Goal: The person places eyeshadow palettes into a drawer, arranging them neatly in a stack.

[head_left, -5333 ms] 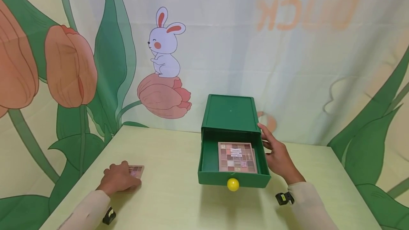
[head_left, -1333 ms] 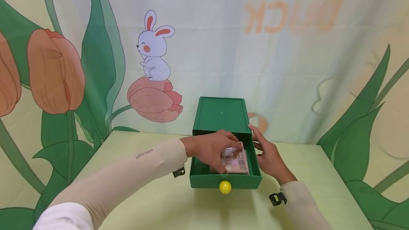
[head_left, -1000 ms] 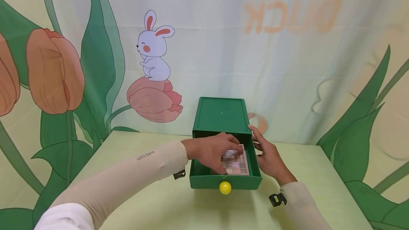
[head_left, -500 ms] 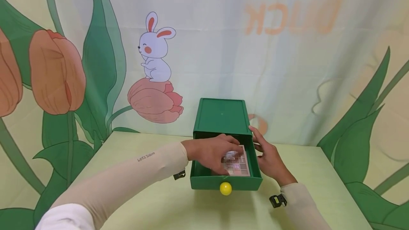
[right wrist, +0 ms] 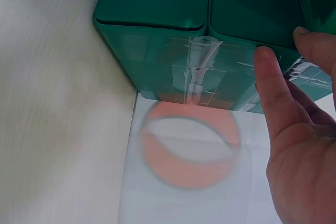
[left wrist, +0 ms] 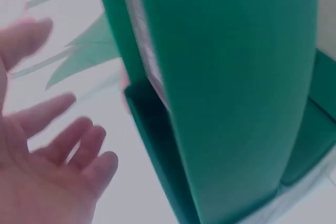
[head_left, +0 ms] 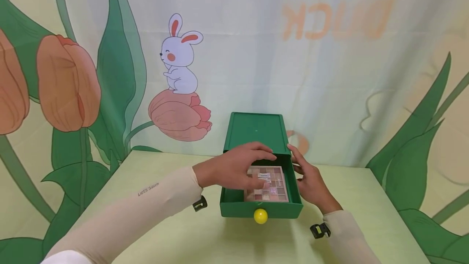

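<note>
A green box point(head_left: 256, 131) stands at the back of the table, its drawer point(head_left: 238, 209) with a yellow knob point(head_left: 260, 216) pulled out toward me. An eyeshadow palette point(head_left: 269, 184) lies flat in the drawer. My left hand point(head_left: 234, 166) hovers just over the drawer's left part, fingers relaxed and holding nothing. The left wrist view shows that hand point(left wrist: 47, 171) with its palm open beside the box point(left wrist: 231, 77). My right hand point(head_left: 305, 174) rests with straight fingers against the box's right side, and the right wrist view shows the fingers point(right wrist: 273, 98) touching the box point(right wrist: 210, 35).
The pale green table point(head_left: 165, 223) runs left and right of the box. Directly behind the box hangs a printed backdrop point(head_left: 220, 52) with a rabbit and tulips. The table's right edge lies near the right forearm.
My left hand carried a palette from the table's left into the drawer, let go of it, and has now lifted and drawn back slightly. The right hand stayed on the box.
</note>
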The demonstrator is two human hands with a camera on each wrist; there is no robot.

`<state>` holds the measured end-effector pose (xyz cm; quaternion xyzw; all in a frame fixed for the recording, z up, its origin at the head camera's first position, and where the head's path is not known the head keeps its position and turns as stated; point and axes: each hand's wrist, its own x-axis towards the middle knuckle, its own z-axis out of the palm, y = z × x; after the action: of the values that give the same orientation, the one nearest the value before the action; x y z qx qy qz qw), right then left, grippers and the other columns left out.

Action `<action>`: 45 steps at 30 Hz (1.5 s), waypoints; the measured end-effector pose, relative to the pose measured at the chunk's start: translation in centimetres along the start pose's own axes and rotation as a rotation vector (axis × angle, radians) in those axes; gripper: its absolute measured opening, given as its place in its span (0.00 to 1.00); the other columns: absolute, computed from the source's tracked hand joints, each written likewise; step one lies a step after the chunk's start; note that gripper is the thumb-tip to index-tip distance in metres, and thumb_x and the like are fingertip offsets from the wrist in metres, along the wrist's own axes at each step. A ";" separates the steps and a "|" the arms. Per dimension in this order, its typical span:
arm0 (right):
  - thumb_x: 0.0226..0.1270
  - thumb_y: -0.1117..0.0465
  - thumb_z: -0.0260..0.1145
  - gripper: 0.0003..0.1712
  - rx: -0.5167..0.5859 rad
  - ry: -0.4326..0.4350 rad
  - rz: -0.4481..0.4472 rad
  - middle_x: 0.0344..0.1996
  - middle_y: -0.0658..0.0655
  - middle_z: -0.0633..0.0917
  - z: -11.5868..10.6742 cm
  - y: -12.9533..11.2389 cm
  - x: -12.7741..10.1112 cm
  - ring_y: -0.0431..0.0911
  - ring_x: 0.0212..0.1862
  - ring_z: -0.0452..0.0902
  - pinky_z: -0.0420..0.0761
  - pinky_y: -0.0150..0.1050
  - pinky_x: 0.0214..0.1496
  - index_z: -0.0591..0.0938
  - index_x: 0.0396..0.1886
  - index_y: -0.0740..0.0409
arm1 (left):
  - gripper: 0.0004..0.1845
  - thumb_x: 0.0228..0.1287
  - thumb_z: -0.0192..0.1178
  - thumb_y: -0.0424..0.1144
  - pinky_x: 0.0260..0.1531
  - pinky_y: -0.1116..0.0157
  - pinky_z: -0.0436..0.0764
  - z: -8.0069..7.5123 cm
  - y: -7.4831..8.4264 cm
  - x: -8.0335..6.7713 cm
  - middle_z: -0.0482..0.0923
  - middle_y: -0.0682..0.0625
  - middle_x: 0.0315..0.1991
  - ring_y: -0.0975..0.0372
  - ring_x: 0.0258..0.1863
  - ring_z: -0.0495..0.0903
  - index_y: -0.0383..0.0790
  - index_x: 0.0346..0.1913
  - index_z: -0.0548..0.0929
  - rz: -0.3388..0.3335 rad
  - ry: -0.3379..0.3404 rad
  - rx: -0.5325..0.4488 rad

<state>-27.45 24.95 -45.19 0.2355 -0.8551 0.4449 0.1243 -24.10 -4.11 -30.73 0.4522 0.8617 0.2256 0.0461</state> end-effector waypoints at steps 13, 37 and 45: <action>0.69 0.68 0.74 0.55 -0.002 0.022 -0.054 0.66 0.66 0.81 -0.1 -0.1 -0.2 0.68 0.65 0.82 0.92 0.50 0.43 0.55 0.87 0.38 | 0.25 0.62 0.78 0.43 0.49 0.71 0.87 2.9 4.0 -5.5 0.87 0.53 0.53 0.67 0.45 0.84 0.42 0.61 0.86 -0.080 0.510 -0.116; 0.71 0.67 0.72 0.54 -0.031 0.028 -0.043 0.71 0.69 0.78 0.3 -0.2 -0.3 0.68 0.67 0.80 0.91 0.52 0.46 0.54 0.87 0.35 | 0.17 0.59 0.80 0.46 0.40 0.77 0.86 13.3 6.1 -8.2 0.91 0.53 0.41 0.66 0.38 0.90 0.46 0.51 0.93 -0.439 0.826 -0.343; 0.72 0.66 0.72 0.55 -0.030 0.029 -0.017 0.72 0.69 0.77 0.4 -0.3 -0.2 0.69 0.69 0.78 0.90 0.55 0.47 0.53 0.87 0.32 | 0.17 0.57 0.81 0.43 0.40 0.75 0.87 14.8 6.5 -7.1 0.91 0.53 0.43 0.64 0.39 0.91 0.44 0.49 0.94 -0.517 0.889 -0.439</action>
<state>-27.14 24.56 -45.26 0.2343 -0.8577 0.4345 0.1438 -10.81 -1.52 -42.10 0.0671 0.8138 0.5501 -0.1748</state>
